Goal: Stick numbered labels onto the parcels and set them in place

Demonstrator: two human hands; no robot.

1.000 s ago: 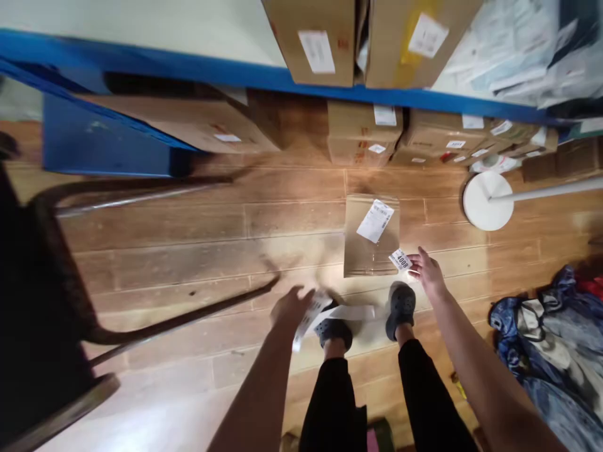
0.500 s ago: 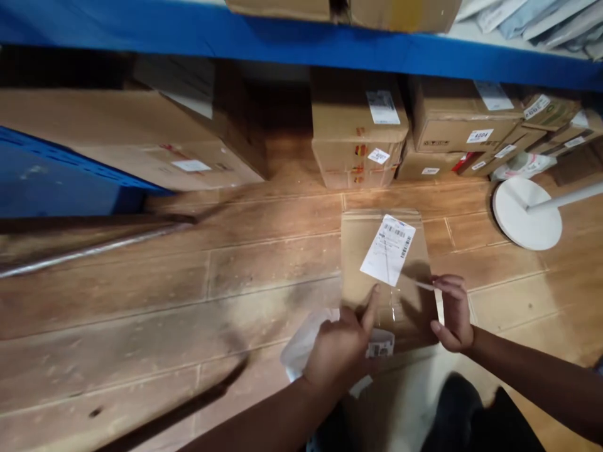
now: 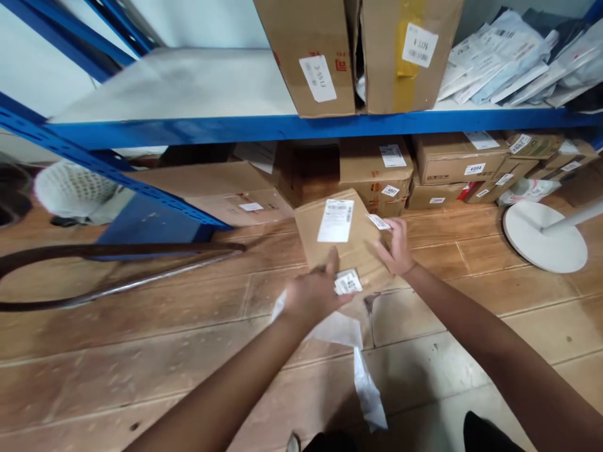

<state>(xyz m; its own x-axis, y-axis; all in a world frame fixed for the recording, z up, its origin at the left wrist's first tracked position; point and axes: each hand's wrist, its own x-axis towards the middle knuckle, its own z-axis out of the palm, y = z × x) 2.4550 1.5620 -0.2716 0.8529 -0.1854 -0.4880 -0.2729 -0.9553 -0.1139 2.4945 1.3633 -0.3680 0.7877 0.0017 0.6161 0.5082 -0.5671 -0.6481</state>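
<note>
A cardboard box with a large white shipping label is in front of me, tilted toward the low shelf. My left hand is at its near side, index finger stretched onto the cardboard. The other fingers close around a strip of labels; a barcode label shows beside the hand, and white backing paper dangles below. At the box's right side is my right hand, pinching a small white label between its fingers. Its thumb lies close to the box; contact is hard to tell.
A blue shelf edge crosses behind, with labelled cartons and plastic mailers on it. More cartons stand underneath. A round white stand base is on the floor at right. A curved metal-edged frame reaches in from the left.
The box has moved forward and left toward the shelf and turned, with both hands following. My view has tilted up, showing more shelf. The backing paper now hangs in plain sight.
</note>
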